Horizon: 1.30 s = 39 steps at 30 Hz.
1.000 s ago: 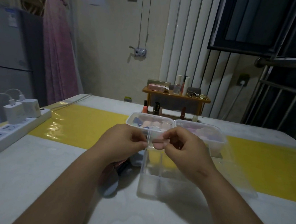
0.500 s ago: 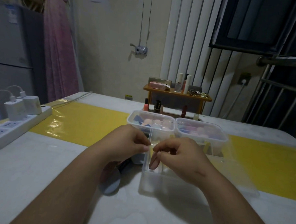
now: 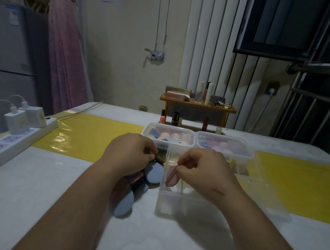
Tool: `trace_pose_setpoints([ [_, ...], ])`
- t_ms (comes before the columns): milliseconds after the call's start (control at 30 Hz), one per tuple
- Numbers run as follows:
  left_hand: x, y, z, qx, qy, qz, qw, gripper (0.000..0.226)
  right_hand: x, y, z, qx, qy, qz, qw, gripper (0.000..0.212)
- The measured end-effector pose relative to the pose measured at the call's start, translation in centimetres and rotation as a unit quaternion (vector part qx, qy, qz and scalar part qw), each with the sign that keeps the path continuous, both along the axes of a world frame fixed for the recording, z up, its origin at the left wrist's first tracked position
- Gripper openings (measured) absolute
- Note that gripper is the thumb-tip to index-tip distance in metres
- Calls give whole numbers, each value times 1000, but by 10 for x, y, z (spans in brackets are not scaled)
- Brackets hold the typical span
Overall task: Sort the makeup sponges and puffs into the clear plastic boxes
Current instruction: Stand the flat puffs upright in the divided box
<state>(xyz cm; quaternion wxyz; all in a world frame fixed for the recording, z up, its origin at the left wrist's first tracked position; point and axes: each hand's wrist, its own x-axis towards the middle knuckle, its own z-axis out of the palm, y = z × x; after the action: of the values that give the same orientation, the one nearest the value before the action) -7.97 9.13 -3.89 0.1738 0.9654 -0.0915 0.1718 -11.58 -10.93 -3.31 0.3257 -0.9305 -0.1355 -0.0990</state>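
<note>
The pink, flat, drop-shaped soft puff (image 3: 171, 177) is hanging on edge inside the left compartment of the clear plastic divided box (image 3: 174, 208), which is standing in the middle of the table (image 3: 39, 184). The right hand (image 3: 202, 166) is pinching its top edge between thumb and curled fingers, probably so that the thin puff is going down upright beside the wall and taking little room.

Just left of this box a heap of blue flat oval puffs (image 3: 154, 173) is lying, matte and smooth, overlapping each other. Above it the left hand (image 3: 132, 154) is curled and pinching a thin brownish puff (image 3: 159, 158) by its edge; I judge it is preparing the next piece.

Toward the far edge, two clear rounded plastic boxes are standing side by side and touching: the left box (image 3: 149, 138) is holding pink and blue sponges, the right box (image 3: 244, 156) pale pink and purple ones. A glossy yellow strip (image 3: 93, 135) is running across the table under them.
</note>
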Motion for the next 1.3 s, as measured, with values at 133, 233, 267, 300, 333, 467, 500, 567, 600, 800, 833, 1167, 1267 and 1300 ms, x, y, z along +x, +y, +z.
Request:
trace_pose_setpoints([
  [133, 1, -1, -3, 21, 9, -4, 1000, 17, 0, 3, -1, -30, 8, -3, 1000, 6],
  [233, 1, -2, -3, 38, 10, -6, 999, 17, -1, 6, -1, -52, 12, 0, 999, 4],
  [267, 1, -3, -3, 44, 9, -5, 999, 17, -2, 8, -1, -58, 16, 6, 998, 2],
  [300, 1, -3, -3, 51, 7, -5, 999, 17, -2, 9, -1, -65, 21, 15, 998, 1],
  [333, 1, -3, -4, 60, 5, -6, 998, 16, -3, 10, -1, -76, 25, 22, 997, 2],
  [467, 2, -4, -6, 92, -2, -12, 996, 12, -5, 13, 1, -120, 37, 45, 991, 13],
  [500, 2, -4, -6, 96, -2, -13, 995, 12, -5, 13, 2, -124, 38, 50, 990, 14],
  [567, 1, -4, -6, 108, -2, -17, 994, 15, -5, 12, 1, -122, 38, 55, 990, 16],
  [600, 1, -5, -6, 113, -2, -20, 993, 16, -5, 11, 0, -116, 38, 55, 991, 16],
  [800, 1, -5, -6, 138, -1, -29, 990, 25, 0, 8, -6, -67, 17, 48, 996, 13],
  [833, 1, -5, -6, 142, -1, -30, 989, 28, 0, 8, -7, -57, 12, 49, 997, 12],
  [1167, 3, -6, -8, 135, 22, -42, 990, 24, 5, -7, -1, 28, -25, 80, 996, 19],
  [1267, 3, -8, -8, 133, 22, -48, 990, 17, 8, -6, -3, 28, -31, 81, 996, 17],
  [1300, 3, -8, -8, 132, 23, -52, 990, 14, 8, -5, -3, 25, -33, 80, 996, 16],
])
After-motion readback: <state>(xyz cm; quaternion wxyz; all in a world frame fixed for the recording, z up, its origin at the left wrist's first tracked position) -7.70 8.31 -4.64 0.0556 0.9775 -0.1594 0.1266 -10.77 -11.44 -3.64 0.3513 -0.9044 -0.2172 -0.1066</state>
